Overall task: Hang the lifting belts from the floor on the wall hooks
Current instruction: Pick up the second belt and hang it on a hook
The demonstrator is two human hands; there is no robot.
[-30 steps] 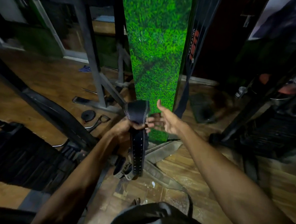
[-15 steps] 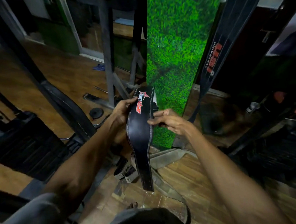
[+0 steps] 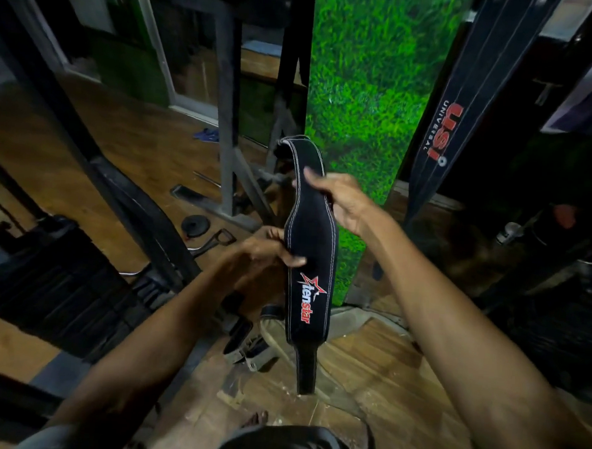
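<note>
Matt black leather belt (image 3: 312, 245) with white stitching; glossy wooden floor (image 3: 366, 362).

Both forearms reach forward; left hand (image 3: 269, 248) grips with curled fingers, right hand (image 3: 344, 199) pinches higher up.

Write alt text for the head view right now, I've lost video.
Both hands hold a black Tenstar lifting belt upright in front of a green grass-patterned panel: the left hand grips its middle, the right hand its upper part. A black USI belt hangs to the right, and more straps lie on the wooden floor below.
</note>
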